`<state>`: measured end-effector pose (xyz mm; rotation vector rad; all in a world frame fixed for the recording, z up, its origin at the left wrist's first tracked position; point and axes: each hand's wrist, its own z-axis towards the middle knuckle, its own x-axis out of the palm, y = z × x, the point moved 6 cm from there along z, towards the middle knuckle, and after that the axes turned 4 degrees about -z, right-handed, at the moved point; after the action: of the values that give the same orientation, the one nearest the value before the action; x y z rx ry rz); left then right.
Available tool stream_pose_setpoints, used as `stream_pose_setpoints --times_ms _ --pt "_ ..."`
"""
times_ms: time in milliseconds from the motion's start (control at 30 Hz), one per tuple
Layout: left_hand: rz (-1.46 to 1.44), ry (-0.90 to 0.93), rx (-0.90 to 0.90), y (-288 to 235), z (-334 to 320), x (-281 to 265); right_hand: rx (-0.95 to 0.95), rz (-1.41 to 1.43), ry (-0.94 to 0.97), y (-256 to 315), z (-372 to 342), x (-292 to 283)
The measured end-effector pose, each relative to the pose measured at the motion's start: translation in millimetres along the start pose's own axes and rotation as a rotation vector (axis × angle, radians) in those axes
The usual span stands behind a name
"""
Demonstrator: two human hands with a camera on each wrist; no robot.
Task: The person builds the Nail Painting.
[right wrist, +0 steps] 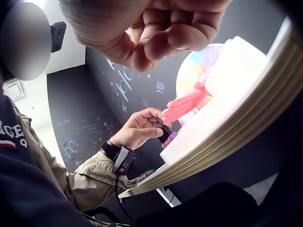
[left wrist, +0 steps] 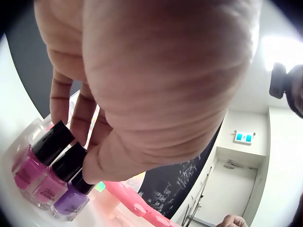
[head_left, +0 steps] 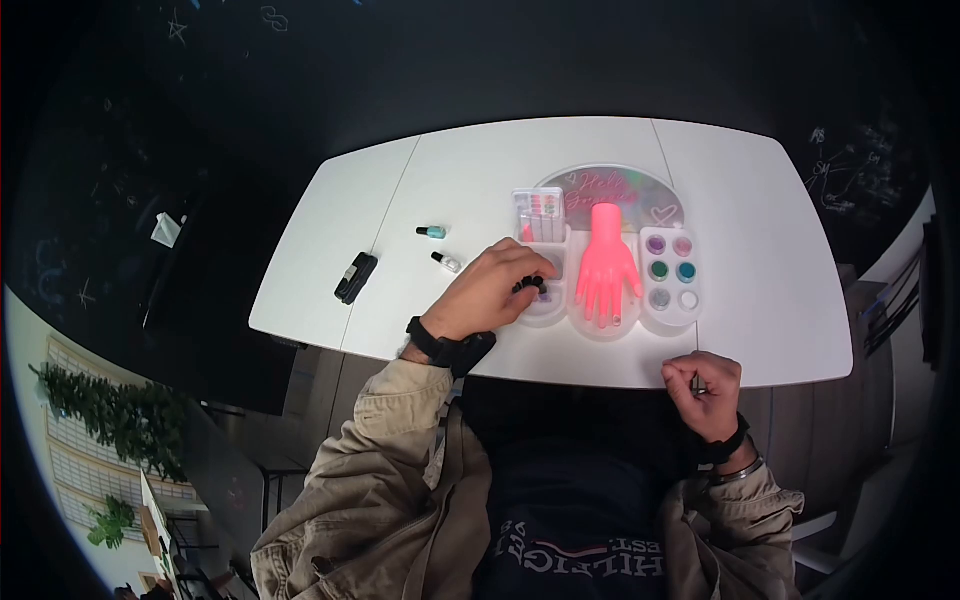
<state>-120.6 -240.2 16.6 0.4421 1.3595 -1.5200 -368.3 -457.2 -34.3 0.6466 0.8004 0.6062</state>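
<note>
My left hand [head_left: 485, 292] is over the left compartment of a white nail display. In the left wrist view, its thumb and fingers [left wrist: 106, 163] pinch the black cap of a purple polish bottle [left wrist: 71, 203]; two pink polish bottles [left wrist: 49, 189] stand beside it, all three upright in the tray. To the right of that hand lies a glowing pink model hand [head_left: 607, 265], palm down with fingers toward me. My right hand [head_left: 708, 395] rests by the table's front edge, its fingers [right wrist: 189, 35] loosely curled and nothing visible in them.
On the white table [head_left: 400, 200], left of the display, lie a teal polish bottle [head_left: 431, 232], a clear or white one [head_left: 446, 262] and a black object [head_left: 356, 277]. Six round pots [head_left: 659, 270] sit in the display's right part; a clear box [head_left: 540, 212] stands at its left back.
</note>
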Motion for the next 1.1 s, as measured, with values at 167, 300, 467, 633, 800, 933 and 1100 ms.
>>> stream_pose_setpoints --times_ms 167,300,467,633,800,933,1100 --pt "0.051 0.002 0.01 -3 0 2 -0.001 -0.002 0.001 0 0 1" --pt "0.023 -0.005 -0.005 -6 0 -1 0.003 -0.004 -0.001 0 -1 1" --pt "0.03 -0.092 0.008 1 -4 -27 -0.015 -0.016 -0.002 3 1 0" --pt "0.026 -0.294 -0.163 45 -19 -66 -0.019 -0.017 -0.004 1 0 0" --pt "0.139 -0.455 -0.354 122 -56 -95 -0.011 -0.016 -0.005 3 2 0" --pt "0.303 -0.466 -0.442 174 -84 -99 -0.008 -0.015 0.003 3 1 1" --pt "0.401 -0.44 -0.468 195 -98 -84 -0.006 -0.007 0.006 4 2 3"
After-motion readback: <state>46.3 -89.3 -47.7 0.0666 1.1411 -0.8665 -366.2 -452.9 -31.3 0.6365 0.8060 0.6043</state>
